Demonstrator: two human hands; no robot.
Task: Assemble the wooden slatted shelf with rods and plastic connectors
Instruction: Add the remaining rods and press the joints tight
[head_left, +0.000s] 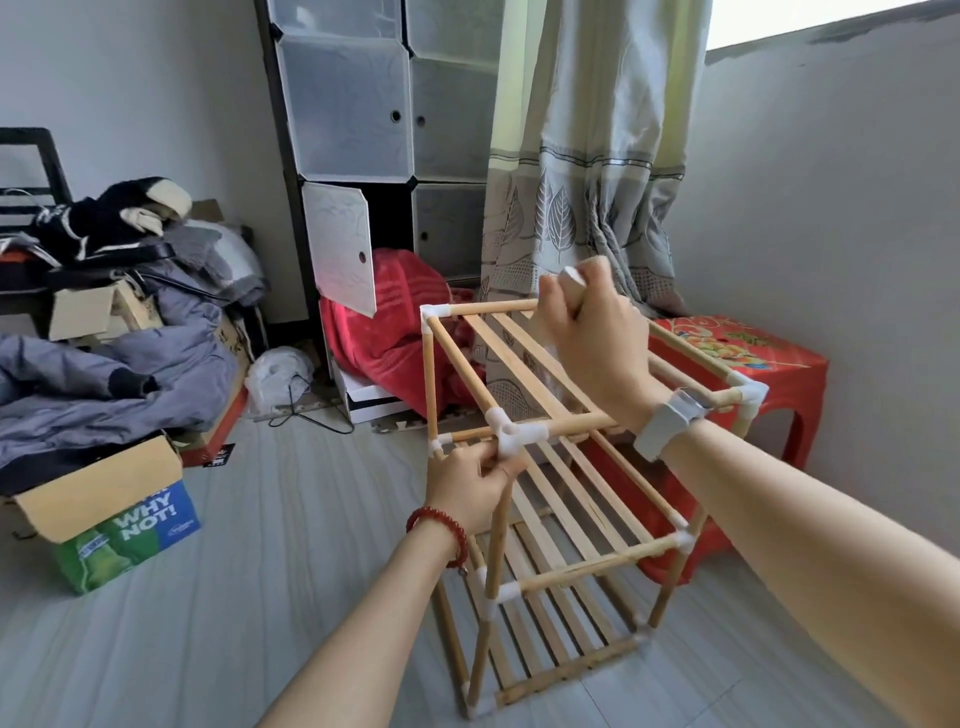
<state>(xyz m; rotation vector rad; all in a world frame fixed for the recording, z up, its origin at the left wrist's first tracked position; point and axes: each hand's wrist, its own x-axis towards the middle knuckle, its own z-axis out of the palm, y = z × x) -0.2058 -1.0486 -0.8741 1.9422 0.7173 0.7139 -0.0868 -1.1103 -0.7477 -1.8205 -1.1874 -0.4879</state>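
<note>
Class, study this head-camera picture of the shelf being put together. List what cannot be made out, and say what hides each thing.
- What the right hand grips: only a white end shows above the curled fingers.
- The top tier's far right corner: hidden behind the right hand.
- The rod under the near white connector: its top is covered by the left hand.
- The red stool: partly blocked by the shelf and the right forearm.

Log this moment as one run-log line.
left hand: grips front post under white connector | right hand: holds white-capped object above top tier | shelf: upright
</note>
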